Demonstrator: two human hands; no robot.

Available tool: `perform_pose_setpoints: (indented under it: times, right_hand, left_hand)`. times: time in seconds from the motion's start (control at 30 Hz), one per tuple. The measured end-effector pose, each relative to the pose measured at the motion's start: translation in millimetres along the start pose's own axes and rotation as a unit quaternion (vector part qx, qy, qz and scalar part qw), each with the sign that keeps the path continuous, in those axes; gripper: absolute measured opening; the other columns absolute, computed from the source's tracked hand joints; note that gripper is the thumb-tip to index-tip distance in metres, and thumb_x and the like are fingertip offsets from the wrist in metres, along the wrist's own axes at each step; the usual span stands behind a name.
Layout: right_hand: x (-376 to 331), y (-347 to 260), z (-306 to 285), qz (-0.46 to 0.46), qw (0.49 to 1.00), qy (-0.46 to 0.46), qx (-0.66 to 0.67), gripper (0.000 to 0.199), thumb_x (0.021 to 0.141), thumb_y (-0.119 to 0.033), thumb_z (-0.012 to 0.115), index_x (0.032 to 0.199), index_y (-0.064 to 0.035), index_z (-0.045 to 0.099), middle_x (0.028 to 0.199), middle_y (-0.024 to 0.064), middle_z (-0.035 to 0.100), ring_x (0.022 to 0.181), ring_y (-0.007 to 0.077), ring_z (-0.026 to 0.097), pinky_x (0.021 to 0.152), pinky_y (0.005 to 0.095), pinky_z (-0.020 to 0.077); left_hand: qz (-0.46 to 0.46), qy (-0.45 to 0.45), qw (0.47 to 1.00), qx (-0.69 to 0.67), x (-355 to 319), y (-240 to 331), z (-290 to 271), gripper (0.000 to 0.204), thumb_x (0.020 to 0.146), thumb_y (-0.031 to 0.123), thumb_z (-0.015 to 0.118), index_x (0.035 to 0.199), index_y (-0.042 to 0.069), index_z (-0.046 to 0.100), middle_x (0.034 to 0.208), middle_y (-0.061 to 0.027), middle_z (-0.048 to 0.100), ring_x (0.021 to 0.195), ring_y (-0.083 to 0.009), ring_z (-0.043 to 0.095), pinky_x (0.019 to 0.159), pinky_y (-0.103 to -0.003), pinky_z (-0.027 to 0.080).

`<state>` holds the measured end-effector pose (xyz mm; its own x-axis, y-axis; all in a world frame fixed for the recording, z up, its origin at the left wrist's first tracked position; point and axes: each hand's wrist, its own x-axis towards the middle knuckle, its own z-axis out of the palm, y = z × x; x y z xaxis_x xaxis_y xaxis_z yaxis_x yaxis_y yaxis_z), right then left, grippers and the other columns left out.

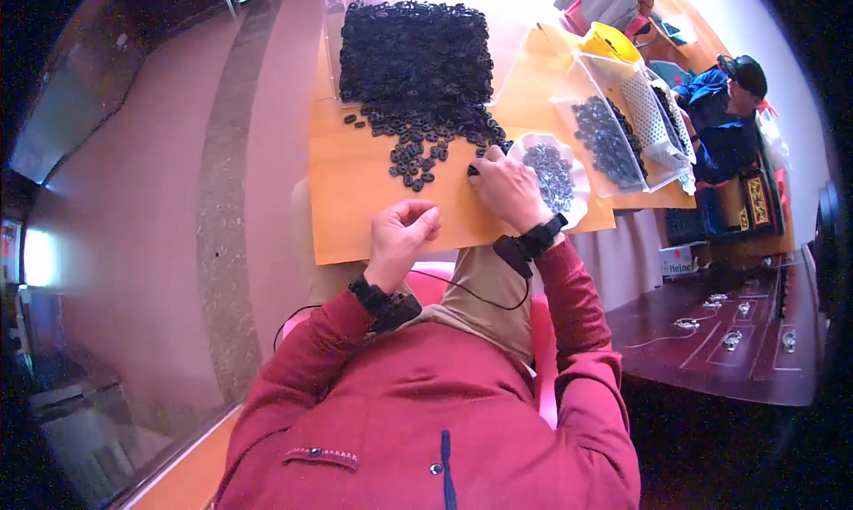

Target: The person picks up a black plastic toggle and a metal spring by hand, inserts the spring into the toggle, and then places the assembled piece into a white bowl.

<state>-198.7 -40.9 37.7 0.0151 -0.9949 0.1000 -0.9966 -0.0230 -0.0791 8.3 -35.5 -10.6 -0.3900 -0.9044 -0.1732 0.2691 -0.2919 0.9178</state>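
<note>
Small black oval pieces with holes lie loose on the orange tabletop, spilling from a large dark heap of the same pieces. At the right end of this spill, my right hand has its fingers closed at a small black piece. My left hand hovers near the table's front edge, thumb and fingers pressed together; anything inside them is hidden. Beside my right hand stands a white scalloped bowl holding many small shiny silvery pieces.
A clear bin of dark pieces stands right of the bowl, beside a white perforated basket and a yellow container. Another person sits at far right. A dark red table with small metallic items is at lower right.
</note>
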Motion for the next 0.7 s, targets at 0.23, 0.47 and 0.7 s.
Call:
perform_pose_setpoints:
  times: [0.23, 0.47, 0.7]
  right_hand:
    - [-3.7, -7.0, 13.8, -0.068, 0.995, 0.011, -0.074, 0.013, 0.086, -0.016, 0.055, 0.089, -0.005, 0.06, 0.088, 0.0123, 0.058, 0.072, 0.0291, 0.065, 0.059, 0.0391, 0.0523]
    - [-19.1, -23.9, 13.9, -0.091, 0.995, 0.025, -0.033, 0.011, 0.085, -0.014, 0.055, 0.092, -0.0059, 0.057, 0.087, 0.0109, 0.057, 0.072, 0.0289, 0.065, 0.058, 0.0376, 0.052]
    - [-28.4, -24.0, 20.1, -0.079, 0.996, 0.033, 0.023, 0.018, 0.087, -0.016, 0.056, 0.103, -0.0088, 0.061, 0.093, 0.0105, 0.06, 0.077, 0.0288, 0.065, 0.063, 0.0384, 0.0523]
  left_hand:
    - [-0.021, 0.012, 1.0, -0.005, -1.1, 12.2, 2.9, 0.014, 0.088, 0.009, 0.063, 0.096, -0.003, 0.064, 0.08, -0.003, 0.065, 0.069, -0.008, 0.061, 0.064, -0.022, 0.053]
    - [0.003, -0.003, 1.0, 0.011, -0.1, 7.7, 0.6, 0.015, 0.089, 0.01, 0.063, 0.096, -0.003, 0.064, 0.08, -0.0029, 0.065, 0.068, -0.0079, 0.061, 0.063, -0.022, 0.053]
    - [-0.009, -0.001, 1.0, 0.004, -1.4, 6.0, 1.7, 0.014, 0.089, 0.01, 0.063, 0.095, -0.002, 0.065, 0.08, -0.0028, 0.065, 0.068, -0.0081, 0.061, 0.063, -0.022, 0.052]
